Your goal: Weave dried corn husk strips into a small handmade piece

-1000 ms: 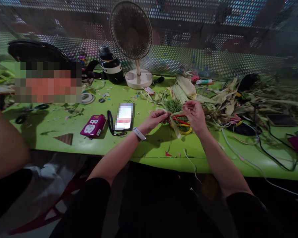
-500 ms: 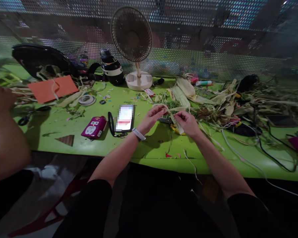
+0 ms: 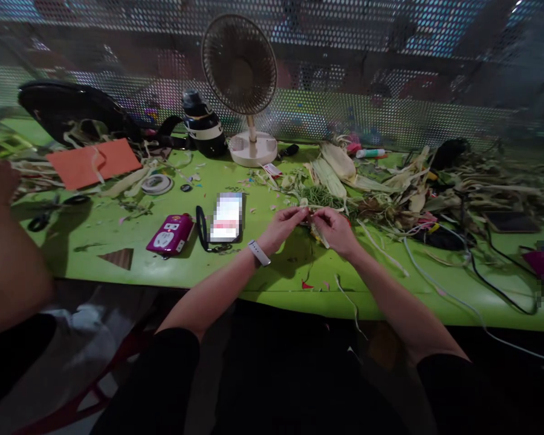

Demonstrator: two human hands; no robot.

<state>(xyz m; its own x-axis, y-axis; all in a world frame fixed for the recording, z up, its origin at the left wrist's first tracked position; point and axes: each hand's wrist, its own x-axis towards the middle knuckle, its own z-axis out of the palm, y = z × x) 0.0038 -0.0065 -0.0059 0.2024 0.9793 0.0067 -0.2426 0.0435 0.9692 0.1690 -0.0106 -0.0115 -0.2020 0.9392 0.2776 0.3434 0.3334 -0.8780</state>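
My left hand, with a pale watch band at the wrist, is closed in a pinch over the green table. My right hand is pinched too, its fingertips nearly meeting the left ones. Between them they hold a pale strip of corn husk, whose end hangs below the right fingers; most of it is hidden by the fingers. Just behind the hands lie green stringy plant bits and larger pale corn husks.
A phone, a purple power socket block and scissors lie leftward. Behind stand a fan and a black bottle. Dried plant matter and a white cable spread rightward. Another person's arm is at left.
My hands have come closer together, fingertips almost touching. The left moved slightly right and down, the right slightly left and down; the husk strip stretched between them is now mostly covered.
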